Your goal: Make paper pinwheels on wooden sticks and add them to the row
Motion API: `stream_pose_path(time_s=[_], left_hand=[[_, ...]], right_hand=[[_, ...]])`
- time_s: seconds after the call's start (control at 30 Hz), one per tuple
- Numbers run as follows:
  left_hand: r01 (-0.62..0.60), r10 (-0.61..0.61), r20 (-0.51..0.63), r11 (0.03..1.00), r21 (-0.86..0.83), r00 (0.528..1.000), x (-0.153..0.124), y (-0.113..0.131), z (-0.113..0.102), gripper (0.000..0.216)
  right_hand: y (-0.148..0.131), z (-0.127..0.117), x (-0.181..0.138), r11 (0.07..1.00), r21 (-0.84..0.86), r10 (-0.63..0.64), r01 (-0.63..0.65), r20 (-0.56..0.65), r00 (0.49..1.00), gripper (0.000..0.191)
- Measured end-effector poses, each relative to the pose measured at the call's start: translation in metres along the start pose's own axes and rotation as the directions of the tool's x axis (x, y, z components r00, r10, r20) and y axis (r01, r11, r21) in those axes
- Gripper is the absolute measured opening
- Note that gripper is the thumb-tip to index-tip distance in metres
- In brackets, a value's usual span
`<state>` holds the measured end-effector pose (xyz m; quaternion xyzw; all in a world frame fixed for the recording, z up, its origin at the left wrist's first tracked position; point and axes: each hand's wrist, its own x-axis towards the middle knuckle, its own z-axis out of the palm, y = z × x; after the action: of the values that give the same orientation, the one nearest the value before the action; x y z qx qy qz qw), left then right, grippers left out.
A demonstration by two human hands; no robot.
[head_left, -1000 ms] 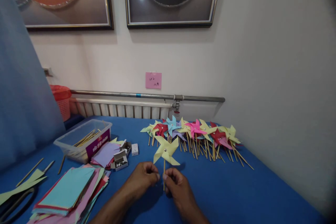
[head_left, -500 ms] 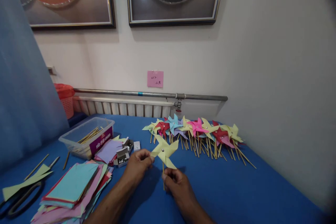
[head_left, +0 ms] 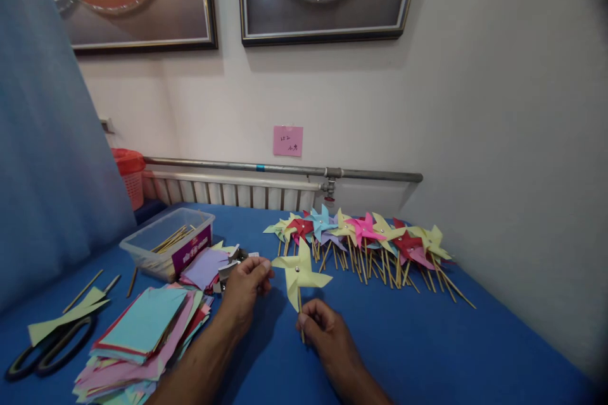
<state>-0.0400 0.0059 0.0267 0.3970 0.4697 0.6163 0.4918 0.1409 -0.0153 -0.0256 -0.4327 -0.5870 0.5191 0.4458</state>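
Observation:
A pale yellow paper pinwheel with a silver pin at its centre stands upright in front of me. My right hand pinches its thin wooden stick between thumb and fingers, below the blades. Close to the pinwheel's left blade tip is my left hand, its fingers curled and thumb pressed in, with nothing visible in them. Whether it brushes the blade is hard to tell. Behind my left hand, small boxes of metal pins are partly hidden.
Finished pinwheels in several colours lie along the back right. On the left are a clear plastic box with sticks, a lilac paper stack, a coloured paper stack and scissors under yellow paper strips. A blue curtain hangs left.
The pinwheel's blades have turned on the pin, while my right hand keeps the stick. My left hand has drawn slightly away to the left of the blades. The view has shifted a little.

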Motion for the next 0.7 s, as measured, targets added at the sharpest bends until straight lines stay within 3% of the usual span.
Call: stream_pose_path(time_s=[0.27,0.5,0.7], left_hand=[[-0.106,0.032,0.215,0.933,0.343,0.976,-0.02,-0.017,0.021,0.027],[-0.132,0.04,0.222,0.9,0.415,0.974,-0.019,-0.025,0.021,0.023],[-0.164,0.102,0.154,0.864,0.476,0.983,-0.016,-0.02,0.017,0.022]], right_hand=[[0.0,-0.003,0.0,0.999,0.037,-0.037,0.039,-0.052,0.998,0.028],[-0.002,-0.001,-0.001,0.997,0.07,0.013,-0.011,-0.024,1.0,0.025],[0.006,0.002,0.0,0.989,0.145,0.04,-0.035,-0.035,0.999,0.029]])
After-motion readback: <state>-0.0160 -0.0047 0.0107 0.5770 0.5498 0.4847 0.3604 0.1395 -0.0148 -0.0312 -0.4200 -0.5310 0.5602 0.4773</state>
